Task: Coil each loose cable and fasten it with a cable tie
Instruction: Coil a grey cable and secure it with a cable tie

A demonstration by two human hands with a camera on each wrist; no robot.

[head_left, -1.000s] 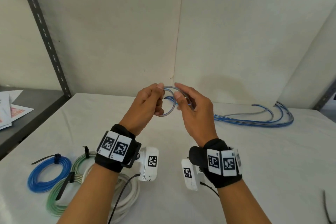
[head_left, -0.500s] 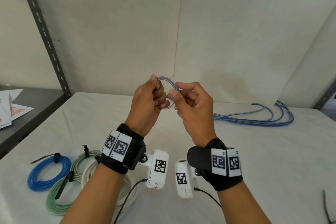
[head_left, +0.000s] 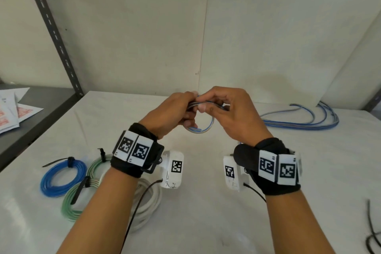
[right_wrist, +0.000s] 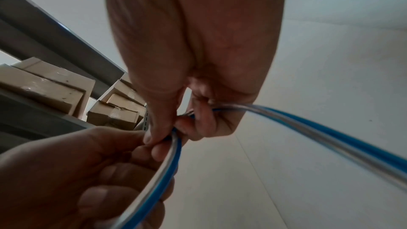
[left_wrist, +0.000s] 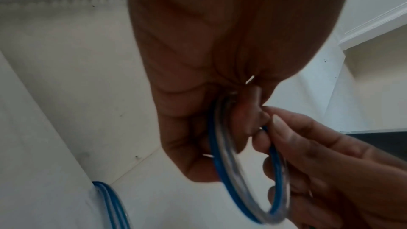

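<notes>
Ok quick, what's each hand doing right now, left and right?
Left hand: fingers curled round the small loop of the blue and grey cable.
Right hand: pinching the same cable beside it.

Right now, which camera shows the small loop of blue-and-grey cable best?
The left wrist view: the loop shows nearly whole. The head view shows only its lower arc; the right wrist view shows one strand.

Tied coils (head_left: 86, 183) crowd the table's (head_left: 206, 212) near left; loose cable (head_left: 299, 123) lines far right.
</notes>
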